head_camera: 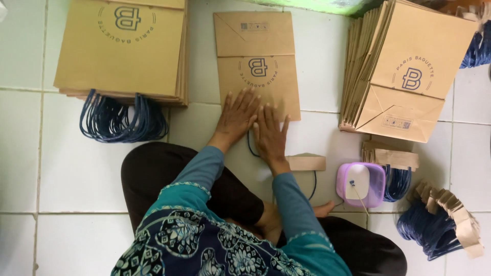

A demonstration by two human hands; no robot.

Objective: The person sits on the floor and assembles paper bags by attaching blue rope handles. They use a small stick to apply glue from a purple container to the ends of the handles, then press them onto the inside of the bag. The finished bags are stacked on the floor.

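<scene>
- Two hands, both yours, lie flat on one brown paper bag (257, 66) that rests on the white tiled floor (76, 163) in front of you.
- Your left hand (238, 116) presses on the lower edge of the bag, with the fingers spread wide and the palm down; this grip is fully open and closes on nothing.
- Your right hand (270, 135) lies just beside the left one, also open and flat, with the fingertips on the bag and the heel of the hand nearer to you.
- Between your two hands a dark blue cord handle (250, 145) comes out from under the bag edge; it seems to be fixed to the bag, but your hands hide the joint.
- Close to your right wrist lies a small brown paper strip (306, 163), touching the floor.
- To the right of the strip stands a pink box with a white piece inside (360, 184).
- At the far left a stack of flat bags (123, 48) lies with many blue handles (120, 120) hanging toward you.
- At the far right a second stack of bags (404, 71) lies tilted, well apart from your hands.
- Near the right edge a bundle of blue cords with paper strips (440, 222) lies on the floor.
</scene>
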